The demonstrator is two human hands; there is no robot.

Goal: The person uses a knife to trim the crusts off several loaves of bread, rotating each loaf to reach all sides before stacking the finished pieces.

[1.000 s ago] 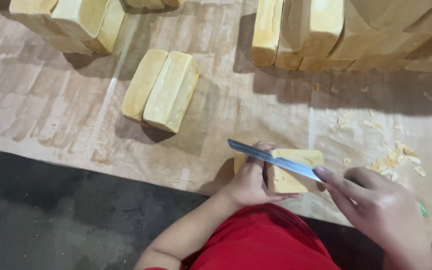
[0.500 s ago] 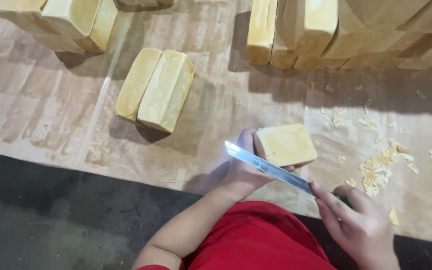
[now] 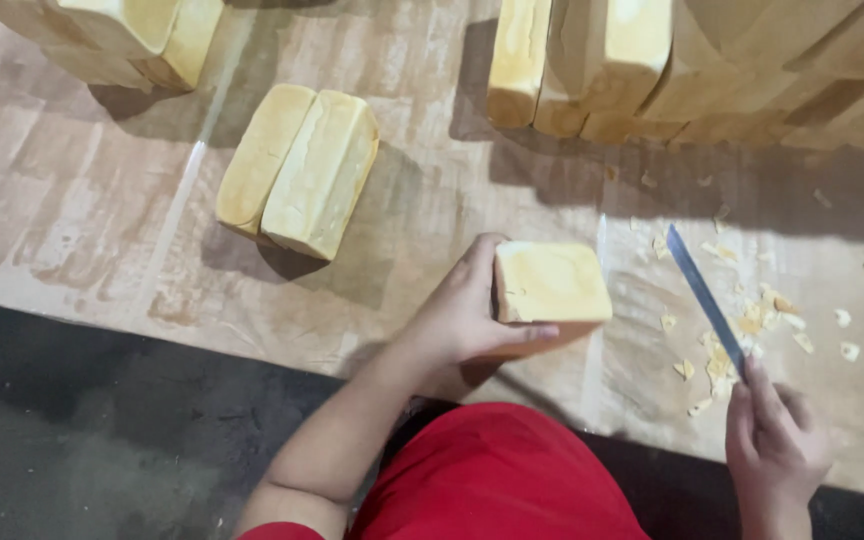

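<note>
Fingers (image 3: 512,335) of your left hand (image 3: 462,315) wrap the near edge of a pale yellow block (image 3: 550,283), thumb on its left side, holding it tilted up off the papered surface (image 3: 102,230) in front of your red shirt (image 3: 497,470). Your right hand (image 3: 777,445) is closed around the handle of a long flat knife (image 3: 704,298). Half a second ago the blade lay across the near side of the block; now it has swung off to the right and points away from you, well apart from the block, above a scatter of pale shavings (image 3: 737,335). That suggests a trimming stroke has just ended and you are checking or turning the block. Two similar blocks (image 3: 297,170) lie side by side to the left, and more blocks (image 3: 672,65) are stacked along the far edge.
</note>
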